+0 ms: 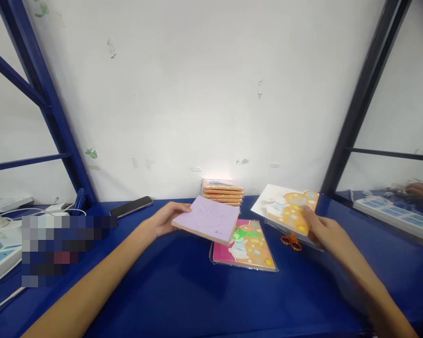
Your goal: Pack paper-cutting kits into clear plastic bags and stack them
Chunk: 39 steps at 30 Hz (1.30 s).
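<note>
My left hand grips the edge of a lilac square pad, which it holds tilted above the table. My right hand holds a white booklet with an orange cartoon print, and its plastic wrapping catches the light. Between them, a pink printed booklet in a clear sleeve lies flat, partly under the lilac pad. A stack of orange-edged pads stands against the wall. Orange-handled scissors lie just below the white booklet, close to my right hand.
A black phone lies on the blue table near the white wall. Blue metal uprights stand at the left. White power strips and cables sit at both sides. Another person's hand shows at far right.
</note>
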Motion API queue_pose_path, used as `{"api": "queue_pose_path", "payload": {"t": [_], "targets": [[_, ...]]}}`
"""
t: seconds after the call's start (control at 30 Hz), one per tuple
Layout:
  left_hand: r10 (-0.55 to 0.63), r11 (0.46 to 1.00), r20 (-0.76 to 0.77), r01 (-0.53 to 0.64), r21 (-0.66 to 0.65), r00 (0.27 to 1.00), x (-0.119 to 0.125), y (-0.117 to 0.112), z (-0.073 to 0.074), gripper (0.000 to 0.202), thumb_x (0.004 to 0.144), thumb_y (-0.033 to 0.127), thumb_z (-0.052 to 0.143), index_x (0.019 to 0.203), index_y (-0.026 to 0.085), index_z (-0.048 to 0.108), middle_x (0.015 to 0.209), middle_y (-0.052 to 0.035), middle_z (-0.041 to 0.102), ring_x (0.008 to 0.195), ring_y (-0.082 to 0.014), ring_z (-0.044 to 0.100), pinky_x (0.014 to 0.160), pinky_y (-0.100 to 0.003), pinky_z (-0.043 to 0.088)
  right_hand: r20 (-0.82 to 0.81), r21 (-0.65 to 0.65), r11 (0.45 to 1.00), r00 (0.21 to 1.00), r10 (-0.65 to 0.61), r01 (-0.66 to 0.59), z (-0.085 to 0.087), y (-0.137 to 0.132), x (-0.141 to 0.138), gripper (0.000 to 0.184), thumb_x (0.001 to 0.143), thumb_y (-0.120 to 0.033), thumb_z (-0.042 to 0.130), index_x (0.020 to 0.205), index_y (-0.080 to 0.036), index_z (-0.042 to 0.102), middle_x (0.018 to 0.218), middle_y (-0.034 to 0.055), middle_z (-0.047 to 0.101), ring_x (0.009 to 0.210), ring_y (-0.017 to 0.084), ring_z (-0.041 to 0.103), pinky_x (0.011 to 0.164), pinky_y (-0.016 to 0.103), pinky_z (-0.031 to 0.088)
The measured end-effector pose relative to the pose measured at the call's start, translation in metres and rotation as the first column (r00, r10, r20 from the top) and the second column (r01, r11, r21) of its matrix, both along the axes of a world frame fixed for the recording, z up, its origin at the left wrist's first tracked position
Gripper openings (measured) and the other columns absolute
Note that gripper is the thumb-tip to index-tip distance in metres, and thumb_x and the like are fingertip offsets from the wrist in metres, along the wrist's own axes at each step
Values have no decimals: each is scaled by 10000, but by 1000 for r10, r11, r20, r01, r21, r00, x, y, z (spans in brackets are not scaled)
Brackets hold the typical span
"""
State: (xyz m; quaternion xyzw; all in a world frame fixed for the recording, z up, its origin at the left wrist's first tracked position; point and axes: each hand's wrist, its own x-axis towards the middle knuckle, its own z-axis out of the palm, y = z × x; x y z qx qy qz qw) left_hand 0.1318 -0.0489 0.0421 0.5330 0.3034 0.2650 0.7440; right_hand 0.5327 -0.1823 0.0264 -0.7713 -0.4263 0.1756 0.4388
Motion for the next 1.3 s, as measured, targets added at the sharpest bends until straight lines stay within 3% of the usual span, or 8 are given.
{"api": "queue_pose_path", "payload": {"t": [0.17, 0.37, 0.47, 0.7, 0.87, 1.03, 1.13, 1.3], "targets": [[-100, 994, -76, 96, -47, 992, -52, 16, 12, 486, 749, 114, 672, 1228, 45, 710, 1096, -183, 789, 914, -265, 770, 831, -317, 589, 498, -270, 922, 860, -114, 279, 3, -4, 2, 879, 940, -746, 160, 1108, -130, 764, 1033, 290, 738, 943, 501, 692, 769, 552, 487], [-117, 993, -244, 108, -48, 963, -90, 23, 12, 435, 775, 116, 723, 1210, 105, 737, 1086, -154, 801, 944, -261, 773, 837, -299, 589, 452, -363, 923, 843, 292, -125, 7, -4, -54, 767, 1001, -653, 158, 927, -207, 778, 1015, 198, 781, 1012, 416, 724, 847, 483, 510], [-152, 988, -356, 146, -45, 922, -91, 27, 9, 454, 791, 155, 738, 1244, 132, 721, 1105, -139, 800, 933, -253, 776, 773, -262, 585, 496, -472, 870, 775, 393, -139, 0, -4, -85, 717, 1004, -655, 238, 914, -189, 775, 1025, 207, 779, 1024, 433, 717, 861, 518, 502], [-127, 988, -560, 157, 6, 818, -81, 21, 14, 414, 772, 328, 776, 1154, 171, 757, 1050, -130, 809, 819, -240, 770, 647, -250, 565, 492, -495, 862, 783, 380, -107, -9, -5, -96, 675, 969, -686, 358, 861, -151, 755, 1009, 239, 762, 990, 436, 709, 812, 496, 478], [139, 972, -754, 57, 227, 642, -64, 13, 22, 580, 831, 674, 626, 899, 123, 792, 870, -186, 790, 711, -259, 732, 600, -287, 538, 431, -336, 909, 818, 381, -247, -17, -2, -86, 472, 965, -521, 482, 609, -229, 587, 727, 112, 716, 734, 303, 672, 613, 347, 366], [589, 770, -745, 62, 635, 312, -47, 14, 18, 554, 913, 563, 508, 565, 154, 646, 660, -169, 703, 549, -247, 629, 585, -324, 443, 414, -220, 917, 819, 397, -333, -21, 5, -79, 471, 959, -469, 489, 550, -234, 482, 564, 33, 585, 580, 211, 539, 553, 313, 279], [745, 615, -618, 98, 782, 252, -40, 12, 17, 467, 909, 477, 525, 540, 194, 573, 615, -128, 642, 600, -252, 593, 622, -322, 356, 403, -121, 915, 823, 400, -385, -15, 7, -74, 502, 968, -511, 432, 553, -232, 399, 552, 4, 511, 571, 178, 481, 557, 299, 284], [845, 420, -444, 144, 896, 299, -24, 2, 17, 479, 959, 400, 414, 519, 220, 475, 546, -64, 512, 566, -208, 468, 614, -334, 244, 279, 155, 923, 912, 300, -351, 3, -4, -74, 527, 929, -556, 487, 544, -233, 327, 514, -28, 390, 545, 149, 403, 547, 288, 283]]}}
